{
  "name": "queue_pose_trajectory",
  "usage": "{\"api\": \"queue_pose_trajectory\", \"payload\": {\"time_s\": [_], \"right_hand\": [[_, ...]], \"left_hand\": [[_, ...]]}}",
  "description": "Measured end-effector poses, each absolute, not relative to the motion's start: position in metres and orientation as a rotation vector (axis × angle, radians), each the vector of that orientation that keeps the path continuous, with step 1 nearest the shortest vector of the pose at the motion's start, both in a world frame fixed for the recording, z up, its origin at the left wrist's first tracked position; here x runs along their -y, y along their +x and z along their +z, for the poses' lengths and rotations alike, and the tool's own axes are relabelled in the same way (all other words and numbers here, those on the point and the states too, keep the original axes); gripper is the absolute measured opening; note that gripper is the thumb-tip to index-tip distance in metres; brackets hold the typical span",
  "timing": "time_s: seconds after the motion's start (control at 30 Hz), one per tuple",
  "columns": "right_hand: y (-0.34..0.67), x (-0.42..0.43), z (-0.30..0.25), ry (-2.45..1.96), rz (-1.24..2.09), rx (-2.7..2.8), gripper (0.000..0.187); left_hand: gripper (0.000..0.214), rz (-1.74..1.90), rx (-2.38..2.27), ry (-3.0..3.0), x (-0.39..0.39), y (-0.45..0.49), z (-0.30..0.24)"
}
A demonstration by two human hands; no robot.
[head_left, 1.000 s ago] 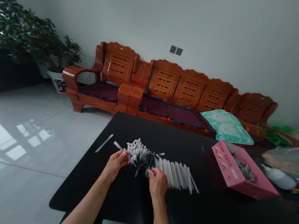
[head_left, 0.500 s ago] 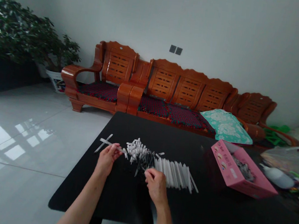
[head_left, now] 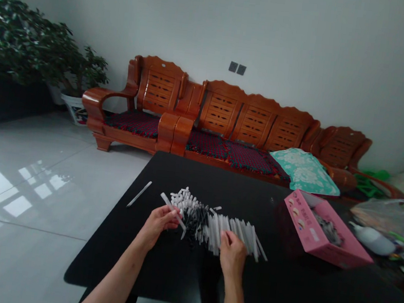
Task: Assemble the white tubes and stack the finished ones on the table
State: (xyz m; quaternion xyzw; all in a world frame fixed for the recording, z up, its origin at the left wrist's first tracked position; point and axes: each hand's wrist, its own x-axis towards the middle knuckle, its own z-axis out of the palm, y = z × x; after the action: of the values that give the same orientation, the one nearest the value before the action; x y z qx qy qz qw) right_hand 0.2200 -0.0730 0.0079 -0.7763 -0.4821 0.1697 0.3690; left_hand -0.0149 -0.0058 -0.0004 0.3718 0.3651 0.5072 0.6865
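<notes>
My left hand pinches a slim whitish tube, tilted down to the right, beside a heap of small white caps. Thin black sticks lie loosely piled right of the caps. My right hand is closed at the fingertips over a row of whitish translucent tubes; what the fingers pinch, if anything, is hidden. Another single tube rests apart at the left of the black table.
A pink open box with greyish contents stands on the right of the table. Past it are a clear plastic bag and a white bottle. Behind the table runs a wooden sofa with a turquoise pillow.
My left hand has moved right with the tube, which now tilts more steeply. From the black sticks, my right hand has shifted right to the row of tubes.
</notes>
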Motion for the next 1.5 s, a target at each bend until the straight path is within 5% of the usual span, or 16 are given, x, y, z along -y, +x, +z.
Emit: {"api": "queue_pose_trajectory", "payload": {"time_s": [0.2, 0.4, 0.67, 0.8, 1.03, 1.2, 1.5], "right_hand": [[0.136, 0.067, 0.009, -1.192, 1.539, 0.902, 0.063], [0.126, 0.074, -0.001, -0.851, 1.822, 0.616, 0.045], [0.116, 0.077, -0.001, -0.714, 1.977, 0.599, 0.042], [0.111, 0.076, 0.004, -0.935, 1.772, 0.752, 0.038], [0.120, 0.097, -0.013, -1.575, 0.649, 1.554, 0.045], [0.154, 0.094, -0.017, -1.869, 0.400, 1.464, 0.040], [0.245, 0.055, 0.003, -2.534, -0.040, 1.276, 0.033]], "left_hand": [[0.029, 0.976, -0.729, 0.941, 0.021, 0.004, 0.003], [0.042, 1.091, -0.746, 0.869, 0.011, -0.012, 0.007], [0.030, 1.112, -0.729, 0.848, 0.011, -0.015, 0.012], [0.032, 1.183, -0.804, 0.760, 0.009, -0.011, 0.005], [0.033, 1.602, -0.990, 0.507, -0.031, -0.058, 0.005], [0.038, 1.305, -1.298, 1.005, -0.032, -0.052, -0.009], [0.017, 0.917, -1.863, 1.567, -0.031, -0.017, -0.029]]}}
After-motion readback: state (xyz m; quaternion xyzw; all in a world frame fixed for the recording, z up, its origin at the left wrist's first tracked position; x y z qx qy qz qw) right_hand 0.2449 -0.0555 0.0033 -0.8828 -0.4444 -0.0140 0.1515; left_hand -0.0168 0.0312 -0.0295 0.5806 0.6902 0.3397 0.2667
